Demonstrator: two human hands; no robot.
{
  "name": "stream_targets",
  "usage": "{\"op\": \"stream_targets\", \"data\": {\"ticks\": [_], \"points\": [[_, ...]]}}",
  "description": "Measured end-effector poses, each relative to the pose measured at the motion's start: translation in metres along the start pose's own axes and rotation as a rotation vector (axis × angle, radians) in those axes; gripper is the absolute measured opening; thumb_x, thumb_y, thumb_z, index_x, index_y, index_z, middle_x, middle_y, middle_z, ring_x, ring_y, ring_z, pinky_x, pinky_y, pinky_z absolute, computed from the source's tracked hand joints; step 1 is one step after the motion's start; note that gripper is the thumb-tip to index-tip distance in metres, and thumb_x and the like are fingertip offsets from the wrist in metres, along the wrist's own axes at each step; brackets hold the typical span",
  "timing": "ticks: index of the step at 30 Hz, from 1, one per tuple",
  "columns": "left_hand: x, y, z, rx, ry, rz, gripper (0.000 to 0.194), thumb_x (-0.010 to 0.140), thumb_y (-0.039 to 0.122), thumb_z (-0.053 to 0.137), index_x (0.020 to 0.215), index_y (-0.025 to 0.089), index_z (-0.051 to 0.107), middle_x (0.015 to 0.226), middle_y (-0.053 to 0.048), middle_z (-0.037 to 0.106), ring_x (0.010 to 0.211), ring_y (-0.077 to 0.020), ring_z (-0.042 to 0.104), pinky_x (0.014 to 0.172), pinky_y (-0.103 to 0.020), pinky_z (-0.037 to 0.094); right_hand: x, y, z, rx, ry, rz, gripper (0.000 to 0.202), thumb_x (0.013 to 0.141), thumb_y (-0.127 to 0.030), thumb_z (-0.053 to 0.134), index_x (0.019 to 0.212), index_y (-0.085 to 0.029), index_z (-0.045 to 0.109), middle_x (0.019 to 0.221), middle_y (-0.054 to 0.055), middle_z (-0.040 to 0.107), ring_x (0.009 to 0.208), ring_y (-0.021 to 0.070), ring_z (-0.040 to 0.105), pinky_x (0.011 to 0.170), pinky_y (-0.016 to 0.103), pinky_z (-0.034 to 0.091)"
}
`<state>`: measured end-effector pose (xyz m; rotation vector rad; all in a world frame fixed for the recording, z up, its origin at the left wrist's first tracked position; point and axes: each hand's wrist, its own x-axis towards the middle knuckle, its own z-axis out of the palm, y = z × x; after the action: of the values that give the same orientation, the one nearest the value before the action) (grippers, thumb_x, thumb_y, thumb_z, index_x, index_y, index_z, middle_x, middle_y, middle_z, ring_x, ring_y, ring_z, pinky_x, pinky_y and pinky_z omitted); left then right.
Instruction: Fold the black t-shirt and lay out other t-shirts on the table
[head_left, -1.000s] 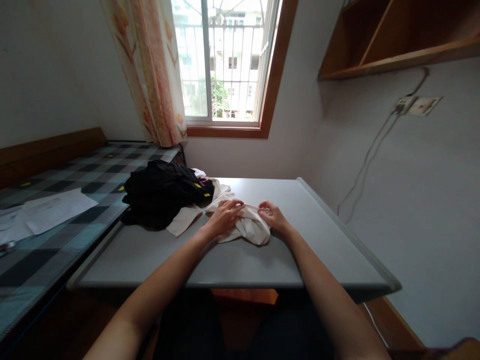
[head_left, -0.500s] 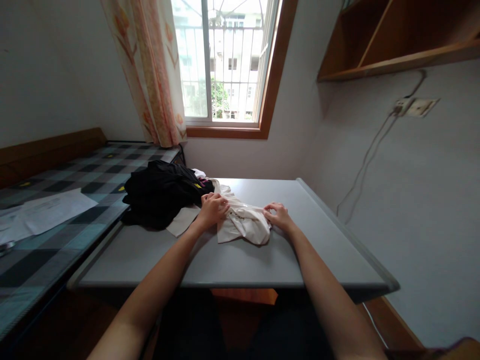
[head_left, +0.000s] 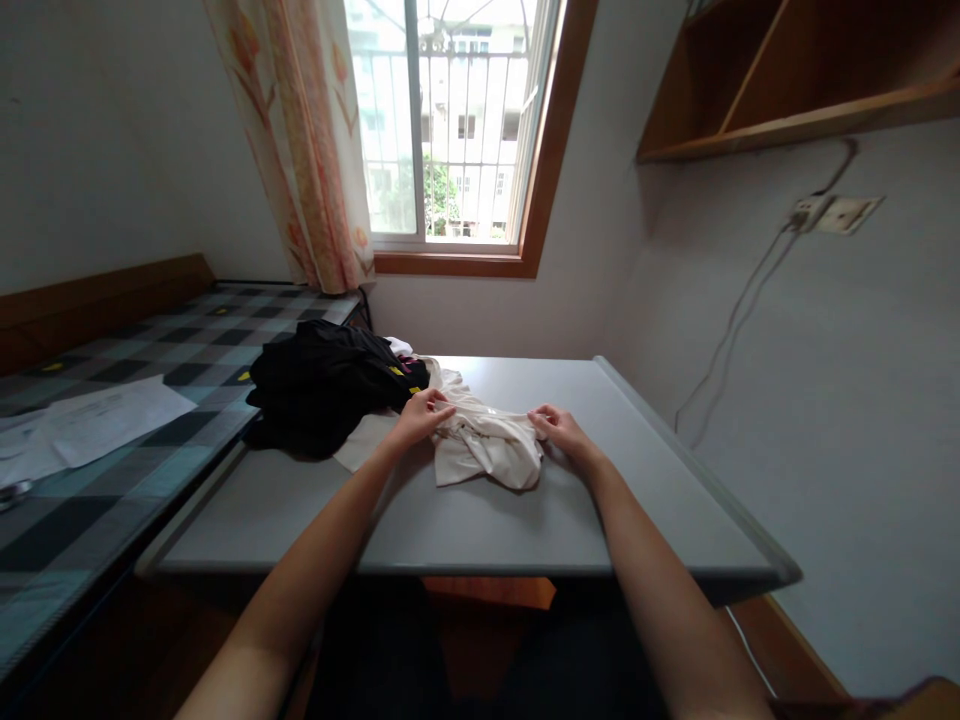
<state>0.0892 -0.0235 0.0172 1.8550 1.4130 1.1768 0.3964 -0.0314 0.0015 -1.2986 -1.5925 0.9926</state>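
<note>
A crumpled white garment [head_left: 491, 450] lies on the grey table [head_left: 480, 540]; its exact kind is hard to make out. My left hand [head_left: 424, 415] pinches its upper left part between thumb and fingers. At the garment's upper right edge, my right hand [head_left: 559, 428] grips the cloth with its fingertips. Part of the white cloth stretches between the two hands, while the rest sits bunched below. Left of my left hand is a heap of black clothes [head_left: 322, 385], with a pale piece of cloth [head_left: 366, 440] sticking out beneath it.
On the left stands a bed with a checked cover [head_left: 150, 350], with papers [head_left: 112, 420] lying on it. A window [head_left: 457, 130] and a flowered curtain [head_left: 315, 150] are behind the table. Cables [head_left: 739, 310] hang on the right wall below a wooden shelf [head_left: 810, 120].
My left hand has turned and shifted slightly left and now pinches the cloth. My right hand has barely moved, and the garment keeps nearly the same shape.
</note>
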Motion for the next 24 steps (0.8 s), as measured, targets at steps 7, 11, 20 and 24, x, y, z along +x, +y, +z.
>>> {"op": "stream_targets", "data": {"ticks": [7,11,20,24], "points": [[0.001,0.004,-0.008,-0.119,0.007,0.056,0.026,0.064,0.041,0.074,0.073,0.016,0.069,0.068,-0.002,0.065,0.064,-0.0157,0.057,0.058,-0.025,0.044,-0.004,0.001,-0.008,0.002,-0.072,-0.035,0.026,0.071,-0.043,0.063,0.076,-0.018,0.062,0.063,-0.001,0.06,0.056,0.0123,0.052,0.052,0.024,0.04],[0.001,0.013,-0.009,-0.187,0.055,0.091,0.029,0.067,0.045,0.073,0.071,0.017,0.067,0.069,-0.003,0.065,0.064,-0.0153,0.057,0.056,-0.024,0.043,0.001,0.002,-0.011,0.002,0.045,-0.088,0.03,0.067,-0.045,0.067,0.076,-0.016,0.066,0.065,0.002,0.063,0.06,0.0143,0.055,0.056,0.026,0.043],[-0.002,0.028,-0.009,-0.322,0.146,0.116,0.026,0.071,0.042,0.072,0.076,0.017,0.064,0.067,0.001,0.061,0.059,-0.0119,0.056,0.057,-0.023,0.043,0.01,0.002,-0.015,0.128,0.286,-0.185,0.045,0.061,-0.059,0.075,0.078,-0.017,0.069,0.073,0.005,0.069,0.064,0.0164,0.06,0.062,0.03,0.049],[-0.003,0.028,-0.01,-0.272,0.186,0.133,0.023,0.072,0.039,0.071,0.077,0.017,0.066,0.068,0.001,0.063,0.061,-0.0125,0.056,0.059,-0.023,0.043,0.008,-0.002,-0.015,0.142,0.355,-0.213,0.044,0.063,-0.058,0.075,0.078,-0.018,0.069,0.077,0.005,0.069,0.068,0.0166,0.06,0.065,0.031,0.049]]}}
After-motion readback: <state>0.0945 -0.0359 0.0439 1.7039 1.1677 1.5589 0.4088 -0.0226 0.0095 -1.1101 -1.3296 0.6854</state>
